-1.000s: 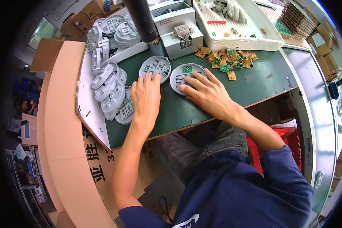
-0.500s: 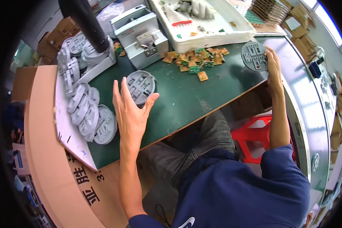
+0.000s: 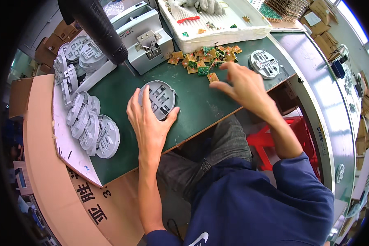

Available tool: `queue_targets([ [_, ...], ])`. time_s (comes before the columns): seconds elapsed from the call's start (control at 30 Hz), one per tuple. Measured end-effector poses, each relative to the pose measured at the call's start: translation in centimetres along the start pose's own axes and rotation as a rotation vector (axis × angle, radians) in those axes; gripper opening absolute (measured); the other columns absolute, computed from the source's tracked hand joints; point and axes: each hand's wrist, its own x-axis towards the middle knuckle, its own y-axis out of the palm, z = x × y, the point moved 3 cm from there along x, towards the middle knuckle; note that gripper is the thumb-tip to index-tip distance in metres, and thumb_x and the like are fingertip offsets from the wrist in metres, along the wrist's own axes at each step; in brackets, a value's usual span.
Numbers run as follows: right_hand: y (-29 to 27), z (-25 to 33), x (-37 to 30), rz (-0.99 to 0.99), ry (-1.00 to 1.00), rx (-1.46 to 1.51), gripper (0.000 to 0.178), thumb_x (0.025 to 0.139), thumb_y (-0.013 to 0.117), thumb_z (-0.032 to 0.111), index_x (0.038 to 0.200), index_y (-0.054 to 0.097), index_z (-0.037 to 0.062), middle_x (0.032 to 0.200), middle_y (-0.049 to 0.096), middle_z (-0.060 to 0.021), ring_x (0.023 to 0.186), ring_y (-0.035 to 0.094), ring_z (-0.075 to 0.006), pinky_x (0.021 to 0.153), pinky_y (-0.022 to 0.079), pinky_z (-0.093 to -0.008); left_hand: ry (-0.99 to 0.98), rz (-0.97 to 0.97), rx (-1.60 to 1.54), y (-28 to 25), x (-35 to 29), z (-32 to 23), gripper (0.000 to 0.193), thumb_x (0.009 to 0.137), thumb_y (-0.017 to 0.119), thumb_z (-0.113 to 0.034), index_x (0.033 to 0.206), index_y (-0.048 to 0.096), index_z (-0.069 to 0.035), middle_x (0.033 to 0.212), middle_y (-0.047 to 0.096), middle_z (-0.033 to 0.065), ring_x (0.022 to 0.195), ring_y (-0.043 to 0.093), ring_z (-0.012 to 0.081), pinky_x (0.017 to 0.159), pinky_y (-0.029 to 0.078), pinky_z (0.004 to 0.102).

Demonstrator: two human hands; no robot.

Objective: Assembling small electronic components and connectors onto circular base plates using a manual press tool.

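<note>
A round grey plastic housing point(image 3: 163, 98) with slots and small dark parts inside lies on the green tabletop. My left hand point(image 3: 150, 123) grips it by the rim, fingers on its left side and thumb at the lower right. My right hand point(image 3: 248, 88), slightly blurred, is over the table with thumb and fingers apart and nothing in it. Its fingertips are close to a loose pile of small orange and green circuit boards point(image 3: 200, 61). Beyond that hand, a second round housing point(image 3: 264, 64) rests at the table's right end.
A black electric screwdriver point(image 3: 98, 33) hangs bit-down at the upper left, before a grey metal machine point(image 3: 145, 43). Several grey housings point(image 3: 88, 127) are heaped along the left edge. A white foam tray point(image 3: 225, 37) with gloves stands at the back. A red stool point(image 3: 264, 141) is below.
My right hand has let go of the second housing and moved left toward the boards. My left hand has closed on the near housing. The screwdriver appears lower in view.
</note>
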Motion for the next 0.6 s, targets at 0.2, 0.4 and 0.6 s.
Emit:
queue_targets([
  [0.2,2.7,0.0,0.8,-0.044,-0.106,-0.004,0.042,0.093,0.073,0.040,0.115,0.064,0.0049,0.099,0.067,-0.0145,0.093,0.067,-0.0352,0.080,0.053,-0.0453,0.118,-0.203,-0.228,-1.6,-1.4,-3.3,0.066,0.087,0.082,-0.022,0.143,0.054,-0.002,0.148,0.049,0.0222,0.138,0.044,0.0420,0.114,0.037,0.0519],
  [0.4,1.4,1.9,0.4,-0.026,-0.128,0.366,0.039,0.087,0.080,0.013,0.123,0.066,0.0055,0.098,0.066,-0.0111,0.088,0.067,-0.0269,0.080,0.054,-0.0388,-0.189,0.078,-1.005,-0.7,-2.1,-5.7,0.051,0.098,0.069,-0.011,0.143,0.052,0.004,0.134,0.063,0.0210,0.118,0.066,0.0272,0.099,0.055,0.0378],
  [0.6,-1.6,7.0,-1.1,-0.046,-0.263,0.565,0.036,0.083,0.081,0.006,0.118,0.075,0.0071,0.106,0.072,-0.0073,0.101,0.067,-0.0216,0.094,0.053,-0.0346,-0.479,0.476,-1.649,2.1,-1.2,-5.4,0.057,0.111,0.049,-0.038,0.145,0.049,0.008,0.133,0.063,0.0201,0.120,0.065,0.0218,0.107,0.052,0.0359],
])
